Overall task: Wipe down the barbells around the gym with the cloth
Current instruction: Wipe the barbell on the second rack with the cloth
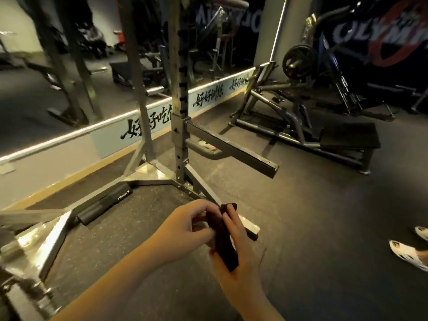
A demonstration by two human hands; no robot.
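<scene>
Cloth: a dark folded cloth (225, 243) is held upright between both hands, low in the middle of the view, above the dark rubber floor (324, 228).
Left hand: the left hand (185, 224) reaches in from the lower left; its curled fingers (205, 208) pinch the cloth's left edge.
Right hand: the right hand (238, 262) cradles the cloth from below and from the right; its fingers (231, 213) lie pressed together along the cloth, the tips hooked over its top end.
Rack: a grey steel rack post (179, 93) with a row of holes stands just beyond the hands, and a safety bar (234, 150) juts from it toward the right.
Pad: a black rolled pad (104, 203) lies on the floor beside the rack's base, left of the hands.
Mirror: a wall mirror (34, 93) runs behind the rack, with a pale strip (208, 98) of black writing beneath it.
Machine: a plate-loaded machine (298, 60) stands at the back right, well apart from the hands.
Feet: another person's feet in white sandals (407, 253) show at the right edge.
</scene>
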